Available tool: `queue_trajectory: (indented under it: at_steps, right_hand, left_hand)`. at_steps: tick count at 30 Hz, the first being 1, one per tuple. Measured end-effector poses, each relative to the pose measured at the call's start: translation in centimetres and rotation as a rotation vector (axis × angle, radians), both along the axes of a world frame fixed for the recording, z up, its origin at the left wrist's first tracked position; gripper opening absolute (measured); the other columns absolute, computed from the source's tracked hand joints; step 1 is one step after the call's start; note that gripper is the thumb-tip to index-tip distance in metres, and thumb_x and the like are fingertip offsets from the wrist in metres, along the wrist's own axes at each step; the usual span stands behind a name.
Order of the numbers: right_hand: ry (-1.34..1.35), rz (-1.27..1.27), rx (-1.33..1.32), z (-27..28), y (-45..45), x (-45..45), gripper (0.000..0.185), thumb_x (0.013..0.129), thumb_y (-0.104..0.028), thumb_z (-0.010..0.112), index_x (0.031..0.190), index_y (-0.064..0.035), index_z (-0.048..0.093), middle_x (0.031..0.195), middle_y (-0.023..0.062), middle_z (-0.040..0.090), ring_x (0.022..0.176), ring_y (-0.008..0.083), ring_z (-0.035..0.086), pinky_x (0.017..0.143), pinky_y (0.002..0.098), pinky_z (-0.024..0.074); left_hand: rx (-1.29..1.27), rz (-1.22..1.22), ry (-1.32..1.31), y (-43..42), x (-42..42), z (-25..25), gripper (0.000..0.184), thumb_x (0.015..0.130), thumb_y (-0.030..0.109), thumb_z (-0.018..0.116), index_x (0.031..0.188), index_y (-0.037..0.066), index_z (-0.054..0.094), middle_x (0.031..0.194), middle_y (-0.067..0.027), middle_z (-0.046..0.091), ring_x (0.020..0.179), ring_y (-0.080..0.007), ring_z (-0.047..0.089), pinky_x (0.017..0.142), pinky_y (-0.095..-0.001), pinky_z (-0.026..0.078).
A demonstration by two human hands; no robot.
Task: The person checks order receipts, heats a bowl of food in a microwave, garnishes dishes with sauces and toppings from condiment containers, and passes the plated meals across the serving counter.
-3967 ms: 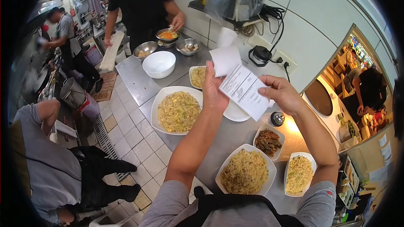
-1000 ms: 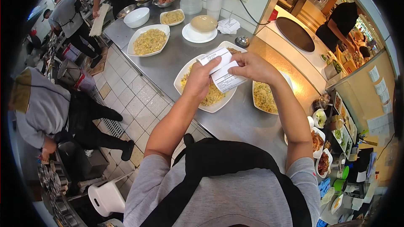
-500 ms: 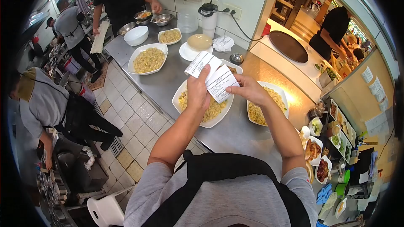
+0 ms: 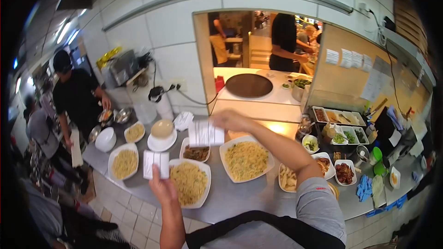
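Pinched in my left hand (image 4: 164,188) is a small white paper slip (image 4: 156,163), held over the left edge of a square bowl of fried rice (image 4: 188,183). My right hand (image 4: 229,121) is raised farther forward, closed on the corner of a second printed slip (image 4: 206,133). That slip hangs above a small dish of dark brown food (image 4: 195,152). Another bowl of fried rice (image 4: 246,158) lies to the right, below my right forearm. A beige bowl (image 4: 162,129) rests on a white plate (image 4: 161,143) between the wall and the rice bowls.
Two more rice dishes (image 4: 124,163) and a white bowl (image 4: 105,139) stand at the left. A person in black (image 4: 78,92) works beyond them. At the right are side dishes (image 4: 344,172) and ingredient trays (image 4: 339,116). A pass-through window (image 4: 260,109) opens ahead.
The view has swung up and right toward the window. My hands have moved apart, each with a slip; the right one reaches forward. Before, the slips were held together.
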State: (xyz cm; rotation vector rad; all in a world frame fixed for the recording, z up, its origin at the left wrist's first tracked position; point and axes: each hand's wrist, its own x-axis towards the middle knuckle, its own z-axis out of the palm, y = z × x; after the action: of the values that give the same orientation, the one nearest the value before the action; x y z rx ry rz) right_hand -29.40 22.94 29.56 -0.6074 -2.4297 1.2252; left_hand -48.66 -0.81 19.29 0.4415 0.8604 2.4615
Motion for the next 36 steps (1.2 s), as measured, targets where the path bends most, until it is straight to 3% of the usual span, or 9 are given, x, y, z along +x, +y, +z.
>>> queue_trajectory:
  at_steps: [2,3,5,6,8,12,19,25,36]
  right_hand:
    - [0.061,-0.213,0.212,5.3,6.0,2.7,0.028,0.096,-0.023,0.050,0.105,0.0009,0.063,0.082,0.0084,0.065,0.068,0.0127,0.060,0.064,0.0292,0.0527]
    - [0.271,-0.249,0.939,6.4,10.5,4.7,0.029,0.097,-0.025,0.047,0.104,-0.0010,0.063,0.083,0.0085,0.065,0.065,0.0144,0.060,0.059,0.0317,0.0521]
    - [0.376,-0.663,0.275,14.1,15.8,9.6,0.022,0.096,-0.023,0.047,0.102,-0.0048,0.059,0.080,0.0047,0.063,0.065,0.0144,0.060,0.054,0.0318,0.0496]
    - [0.795,-0.624,0.310,14.8,22.2,12.3,0.018,0.095,-0.021,0.047,0.099,-0.0068,0.058,0.075,0.0039,0.061,0.057,0.0143,0.058,0.049,0.0301,0.0484]
    - [1.037,-0.806,0.070,19.3,22.7,18.0,0.025,0.092,-0.010,0.042,0.113,-0.0102,0.056,0.075,0.0048,0.062,0.052,0.0122,0.058,0.041,0.0254,0.0468]
    - [1.372,-0.986,-0.018,21.6,27.9,27.8,0.035,0.091,-0.008,0.043,0.124,-0.0129,0.051,0.087,0.0090,0.063,0.056,0.0147,0.058,0.044,0.0278,0.0491]
    - [0.935,-0.885,-0.027,16.0,24.5,30.8,0.033,0.089,-0.010,0.050,0.122,-0.0134,0.053,0.084,0.0011,0.061,0.061,0.0106,0.056,0.048,0.0250,0.0489]
    - [0.485,-0.539,-0.275,4.1,18.4,22.3,0.036,0.089,-0.007,0.050,0.124,-0.0080,0.055,0.095,0.0000,0.064,0.072,0.0074,0.059,0.059,0.0217,0.0494]
    - [-0.132,-0.253,0.191,-1.6,-1.9,19.3,0.020,0.090,-0.005,0.053,0.107,0.0024,0.061,0.082,-0.0003,0.059,0.072,0.0085,0.050,0.066,0.0230,0.0407]
  left_hand:
    - [-0.056,0.022,0.075,-1.9,0.0,0.2,0.037,0.092,0.018,0.060,0.118,-0.007,0.052,0.109,-0.0124,0.061,0.094,-0.0195,0.061,0.083,-0.0335,0.049]
    - [-0.081,0.074,0.089,-2.6,0.0,0.3,0.036,0.092,0.017,0.060,0.117,-0.008,0.053,0.107,-0.0123,0.062,0.093,-0.0195,0.061,0.083,-0.0335,0.049]
    - [-0.180,0.113,0.090,-4.9,-1.3,-1.9,0.038,0.090,0.012,0.058,0.122,-0.007,0.049,0.113,-0.0138,0.059,0.098,-0.0209,0.060,0.086,-0.0338,0.048]
    - [-0.253,0.093,0.084,-6.4,-3.0,-3.8,0.043,0.090,0.007,0.057,0.129,-0.005,0.045,0.121,-0.0154,0.056,0.104,-0.0223,0.058,0.089,-0.0340,0.047]
    - [-0.391,0.304,0.103,-9.0,-4.7,-6.5,0.036,0.086,0.010,0.059,0.117,-0.008,0.052,0.106,-0.0150,0.062,0.092,-0.0248,0.062,0.084,-0.0351,0.050]
    - [-0.428,0.528,-0.114,-12.6,-6.0,-9.7,0.054,0.083,0.006,0.056,0.132,-0.007,0.037,0.126,-0.0196,0.049,0.108,-0.0294,0.054,0.096,-0.0386,0.043]
    - [-0.770,0.683,0.474,-7.5,0.8,-5.1,0.082,0.080,0.002,0.053,0.150,0.008,0.009,0.149,-0.0195,0.018,0.126,-0.0305,0.036,0.107,-0.0424,0.028]
    - [-0.724,0.333,0.807,-2.0,6.0,-1.0,0.063,0.077,-0.004,0.051,0.139,0.004,0.042,0.138,-0.0129,0.046,0.127,-0.0220,0.042,0.106,-0.0324,0.032]
    - [-0.382,0.014,0.705,2.7,-1.1,0.7,0.081,0.076,-0.012,0.051,0.148,0.012,0.024,0.146,-0.0062,0.033,0.123,-0.0134,0.042,0.099,-0.0239,0.036]
